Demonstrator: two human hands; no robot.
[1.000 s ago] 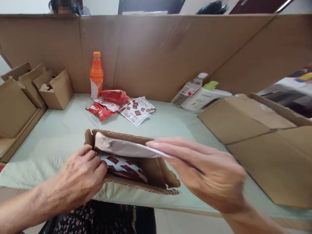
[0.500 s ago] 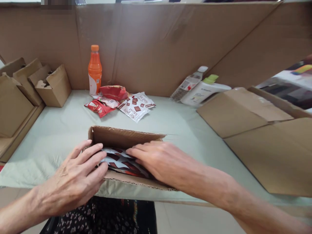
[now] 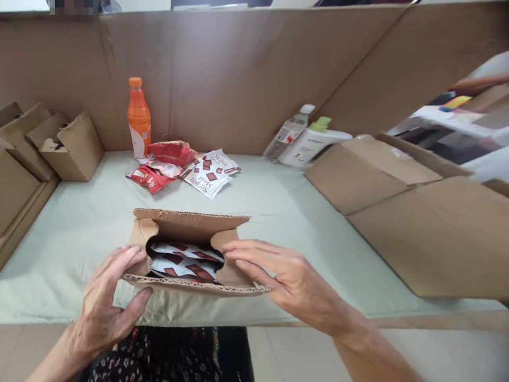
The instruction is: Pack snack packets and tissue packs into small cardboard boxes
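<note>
A small cardboard box (image 3: 191,289) stands at the front of the table, its top open. Inside it lie white packets with dark red squares (image 3: 185,261). Both end flaps are folded inward, while the front and back flaps stand out. My left hand (image 3: 107,297) is at the left end, fingertips touching the left flap (image 3: 143,233) and thumb apart, by the front flap. At the other end my right hand (image 3: 278,268) has its fingers stretched along the right flap (image 3: 233,268). Neither hand is closed around anything.
Behind the box lie red snack packets (image 3: 159,170) and a white packet (image 3: 210,172), beside an orange drink bottle (image 3: 139,119). A clear bottle (image 3: 288,135) and a white lotion bottle (image 3: 312,146) lean at the back. Cardboard boxes flank both sides: left (image 3: 73,154), right (image 3: 433,233).
My hands have come up out of the box opening to its ends. The two end flaps are now folded inward over the packets. The whole view has shifted slightly.
</note>
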